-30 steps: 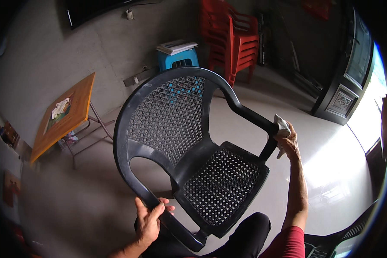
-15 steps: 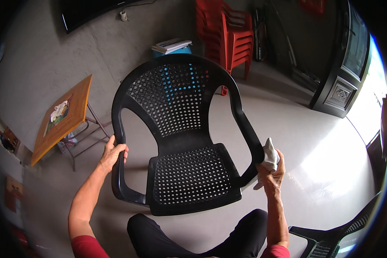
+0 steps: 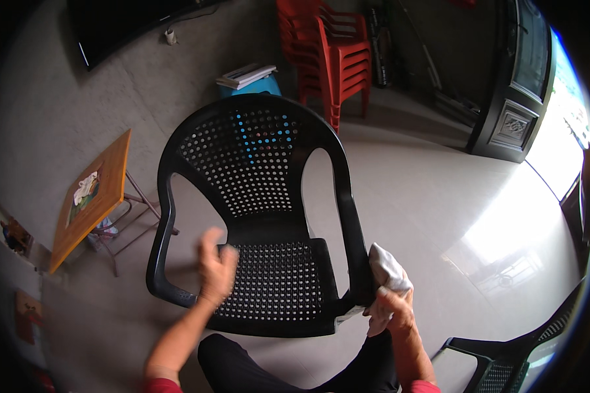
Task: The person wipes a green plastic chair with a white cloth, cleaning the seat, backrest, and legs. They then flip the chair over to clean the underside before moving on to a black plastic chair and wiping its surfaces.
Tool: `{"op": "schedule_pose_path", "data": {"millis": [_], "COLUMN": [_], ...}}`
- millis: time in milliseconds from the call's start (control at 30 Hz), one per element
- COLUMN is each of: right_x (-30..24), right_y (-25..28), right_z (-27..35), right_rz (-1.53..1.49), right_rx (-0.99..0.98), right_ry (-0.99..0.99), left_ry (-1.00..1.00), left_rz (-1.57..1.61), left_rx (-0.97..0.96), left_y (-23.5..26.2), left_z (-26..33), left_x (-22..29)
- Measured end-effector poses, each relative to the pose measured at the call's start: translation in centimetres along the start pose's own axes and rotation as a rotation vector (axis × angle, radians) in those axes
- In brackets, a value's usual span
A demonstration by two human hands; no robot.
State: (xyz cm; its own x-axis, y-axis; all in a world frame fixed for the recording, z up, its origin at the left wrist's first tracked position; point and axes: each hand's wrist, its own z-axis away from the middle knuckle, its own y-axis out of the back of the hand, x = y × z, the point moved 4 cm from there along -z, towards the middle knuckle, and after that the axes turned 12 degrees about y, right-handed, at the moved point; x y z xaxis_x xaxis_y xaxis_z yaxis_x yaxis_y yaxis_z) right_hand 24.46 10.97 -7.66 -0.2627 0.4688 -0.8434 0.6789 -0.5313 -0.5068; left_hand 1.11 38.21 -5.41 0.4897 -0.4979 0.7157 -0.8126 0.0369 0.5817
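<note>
Facing the person, the black chair [image 3: 262, 216] stands on the floor [image 3: 426, 196] with its backrest away from them and its seat's front edge just above their knees. From the head view, the right hand [image 3: 393, 311] is closed around a white cloth [image 3: 387, 272], pressing it against the front end of the chair's right armrest, so cloth and armrest touch. That armrest runs from the hand up and away toward the backrest. The left hand [image 3: 215, 265] is blurred, fingers loosely spread over the seat's left front corner; whether it touches the seat I cannot tell, and it holds nothing. The right hand is the one on the armrest; the left armrest lies just left of the left hand.
</note>
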Motion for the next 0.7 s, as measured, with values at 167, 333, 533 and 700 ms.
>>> {"op": "schedule_pose_path", "data": {"millis": [167,333,533,700], "right_x": [3.9,4.0,5.7,4.5], "right_y": [2.1,0.3,-1.4,-3.8], "right_z": [-3.7,-9.3,-20.1,-28.1], "right_rz": [-0.416,-0.494,-0.597,-0.653], "right_rx": [-0.068,-0.016,-0.12,-0.266], "right_ry": [-0.094,-0.05,0.026,0.191], "left_ry": [-0.205,-0.262,-0.256,-0.32], "left_rz": [0.011,-0.378,-0.441,-0.456], "left_rx": [-0.468,-0.679,-0.753,-0.719], "left_y": [-12.6,-16.0,-16.2,-16.4], "left_z": [11.6,15.2,15.0,15.4], "left_x": [-0.4,0.6,1.2,1.1]}}
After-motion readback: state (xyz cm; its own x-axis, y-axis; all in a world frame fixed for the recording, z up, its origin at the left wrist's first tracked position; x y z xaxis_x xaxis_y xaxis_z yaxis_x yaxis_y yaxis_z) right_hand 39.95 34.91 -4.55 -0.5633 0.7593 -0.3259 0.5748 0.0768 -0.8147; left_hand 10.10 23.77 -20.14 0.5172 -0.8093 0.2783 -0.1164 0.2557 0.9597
